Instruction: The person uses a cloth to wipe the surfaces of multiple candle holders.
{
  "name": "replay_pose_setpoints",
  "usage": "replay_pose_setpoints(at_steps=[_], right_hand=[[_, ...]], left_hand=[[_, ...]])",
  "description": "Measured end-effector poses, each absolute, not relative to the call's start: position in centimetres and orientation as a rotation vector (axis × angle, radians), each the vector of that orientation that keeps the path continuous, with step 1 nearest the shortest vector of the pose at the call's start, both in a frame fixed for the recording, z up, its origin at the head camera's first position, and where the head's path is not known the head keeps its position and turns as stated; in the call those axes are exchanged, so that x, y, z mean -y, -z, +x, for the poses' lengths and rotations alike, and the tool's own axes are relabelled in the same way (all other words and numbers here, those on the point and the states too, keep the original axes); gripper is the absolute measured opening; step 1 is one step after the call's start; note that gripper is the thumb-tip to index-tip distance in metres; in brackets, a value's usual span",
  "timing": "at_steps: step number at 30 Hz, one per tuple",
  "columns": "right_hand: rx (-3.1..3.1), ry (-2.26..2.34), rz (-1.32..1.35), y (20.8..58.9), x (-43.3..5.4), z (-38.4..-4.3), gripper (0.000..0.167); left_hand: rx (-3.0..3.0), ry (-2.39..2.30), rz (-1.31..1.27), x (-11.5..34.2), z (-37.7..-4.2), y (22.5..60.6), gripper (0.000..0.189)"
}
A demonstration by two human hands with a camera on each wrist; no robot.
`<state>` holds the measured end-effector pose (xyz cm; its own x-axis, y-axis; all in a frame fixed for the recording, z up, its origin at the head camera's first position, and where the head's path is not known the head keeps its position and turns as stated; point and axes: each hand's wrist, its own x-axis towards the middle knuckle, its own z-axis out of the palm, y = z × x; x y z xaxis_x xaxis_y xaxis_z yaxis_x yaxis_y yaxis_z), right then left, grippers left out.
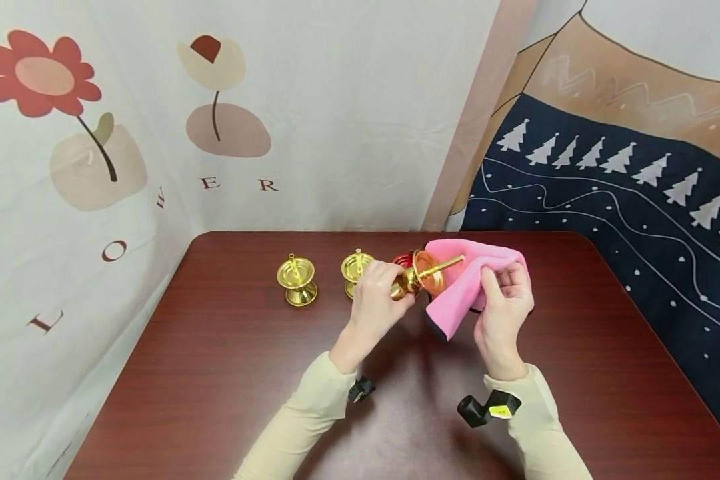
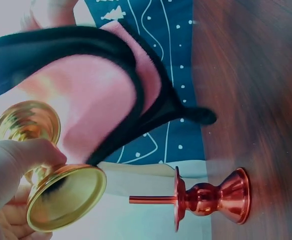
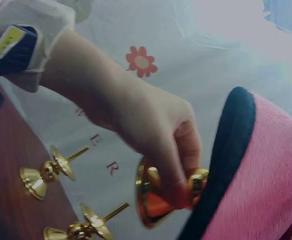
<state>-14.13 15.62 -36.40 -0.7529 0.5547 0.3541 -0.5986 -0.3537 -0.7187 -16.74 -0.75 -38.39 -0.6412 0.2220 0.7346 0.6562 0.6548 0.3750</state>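
Observation:
My left hand [image 1: 373, 300] grips a gold candle holder [image 1: 432, 270] by its narrow waist. The holder is raised and tilted, with its spike pointing to the right. A pink cloth [image 1: 471, 283] with a black edge hangs beside and behind its dish, pinched between the thumb and fingers of my right hand [image 1: 505, 317]. In the left wrist view, the holder's hollow base [image 2: 68, 197] faces the camera. Whether the cloth touches the dish is hard to tell. Behind the raised holder stands a red candle holder [image 2: 203, 199], mostly hidden in the head view.
Two more gold candle holders stand upright to the left, one [image 1: 300, 290] farther out and one [image 1: 355, 267] partly behind my left hand. They share the dark red-brown wooden table [image 1: 216, 387]. Printed curtains [image 1: 348, 120] hang behind the table's back edge.

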Motion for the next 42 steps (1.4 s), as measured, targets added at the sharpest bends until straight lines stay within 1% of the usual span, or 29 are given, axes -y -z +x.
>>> replay_pose_setpoints(at_steps=[6, 11, 15, 18, 25, 33, 36, 40, 42], right_hand=[[1.316, -2.18, 0.064, 37.4, -14.2, -13.8, 0.029], [1.286, -2.157, 0.012, 37.6, -13.2, -14.0, 0.027], [1.242, -2.136, -0.01, 37.4, -13.2, -14.3, 0.024], [1.166, -2.13, -0.009, 37.0, -13.4, -14.6, 0.024], [0.991, -2.171, 0.028, 35.9, -14.3, -14.5, 0.024], [0.959, -2.195, 0.087, 35.4, -15.5, -14.2, 0.021], [1.032, -2.205, 0.124, 35.8, -15.4, -13.9, 0.023], [1.276, -2.134, 0.225, 36.6, -14.8, -13.6, 0.028], [1.408, -2.064, 0.304, 36.9, -14.5, -13.4, 0.025]], left_hand=[[2.116, 0.731, -0.655, 0.1, -16.8, 38.2, 0.032], [2.054, 0.562, -0.623, -0.7, -16.4, 38.3, 0.024], [2.037, 0.547, -0.623, -0.9, -16.3, 38.3, 0.021], [2.033, 0.582, -0.638, -1.0, -16.4, 38.3, 0.022], [2.034, 0.654, -0.655, -0.7, -16.4, 38.4, 0.034], [2.041, 0.804, -0.62, -0.2, -16.7, 38.9, 0.031], [2.034, 0.865, -0.584, 0.0, -16.8, 38.7, 0.03], [2.027, 0.881, -0.575, -0.1, -16.8, 38.4, 0.03], [2.028, 0.873, -0.574, -0.2, -16.8, 38.4, 0.029]])
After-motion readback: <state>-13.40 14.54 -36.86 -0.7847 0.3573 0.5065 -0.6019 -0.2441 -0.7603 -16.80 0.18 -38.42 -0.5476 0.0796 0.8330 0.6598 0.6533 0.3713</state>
